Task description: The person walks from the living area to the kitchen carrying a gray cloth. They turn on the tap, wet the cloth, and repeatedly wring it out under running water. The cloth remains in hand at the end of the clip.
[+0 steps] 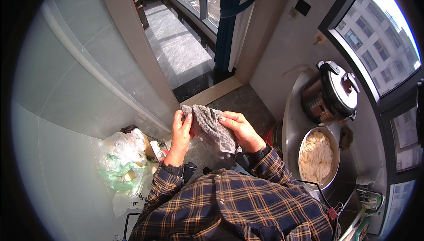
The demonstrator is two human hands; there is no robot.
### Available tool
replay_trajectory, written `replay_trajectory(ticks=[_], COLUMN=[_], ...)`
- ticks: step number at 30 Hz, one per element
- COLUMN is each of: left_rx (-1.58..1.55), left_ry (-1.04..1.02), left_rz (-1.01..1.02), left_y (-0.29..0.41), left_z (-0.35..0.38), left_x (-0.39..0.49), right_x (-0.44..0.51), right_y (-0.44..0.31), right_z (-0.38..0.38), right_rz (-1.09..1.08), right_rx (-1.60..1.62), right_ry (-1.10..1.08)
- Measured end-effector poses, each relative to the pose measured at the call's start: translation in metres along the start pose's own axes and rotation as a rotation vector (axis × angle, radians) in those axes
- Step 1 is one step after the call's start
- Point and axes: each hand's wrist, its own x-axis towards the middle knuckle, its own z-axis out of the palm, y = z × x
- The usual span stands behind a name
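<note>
A grey terry cloth [213, 130] is stretched between my two hands in front of my chest, its lower part hanging in folds. My left hand [181, 131] pinches its left corner between thumb and fingers. At the other end, my right hand [241, 130] grips the upper right edge, the thumb lying on top. Both hands are in the air above the tiled floor, apart from the counter. Nearest on the right is an oval metal basin [302, 161] filled with pale, sliced food [316, 158].
An electric pressure cooker [331, 92] stands on the speckled counter [291, 118] at right, below a window [377, 32]. Plastic bags [122, 161] are heaped against the tiled wall at left. Ahead, a doorway with a stone threshold [215, 92] opens onto a sunlit floor [182, 48] beside a blue curtain [228, 25].
</note>
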Motion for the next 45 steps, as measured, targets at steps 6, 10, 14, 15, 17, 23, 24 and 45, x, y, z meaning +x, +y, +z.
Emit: replay_trajectory(ticks=[6,10,14,15,17,23,24,45], left_rx=[-0.063,-0.137,-0.031,0.038,0.189,0.395,0.479,0.213], left_ry=[0.152,0.025,0.002,0.002,0.000,-0.004,0.013,-0.173], left_rz=[0.339,0.683,0.814,0.869,0.953,1.002,1.044,1.124], left_y=[0.050,0.111,0.142,0.144,0.142,0.126,0.126,0.183], left_z=[0.025,0.060,0.111,0.119,0.131,0.154,0.161,0.134], left_x=[0.110,0.168,0.212,0.226,0.252,0.311,0.321,0.488], right_x=[0.071,0.126,0.175,0.182,0.196,0.235,0.237,0.441], right_y=[-0.050,-0.072,-0.101,-0.108,-0.123,-0.131,-0.135,-0.163], right_z=[-0.052,-0.080,-0.092,-0.093,-0.094,-0.087,-0.091,-0.144], right_rz=[-0.192,-0.150,-0.130,-0.101,-0.056,0.029,0.000,0.434], right_rx=[0.463,0.605,0.600,0.533,0.410,-0.208,-0.180,0.101], right_ry=[0.086,0.040,-0.150,-0.047,-0.102,-0.361,-0.346,-0.004])
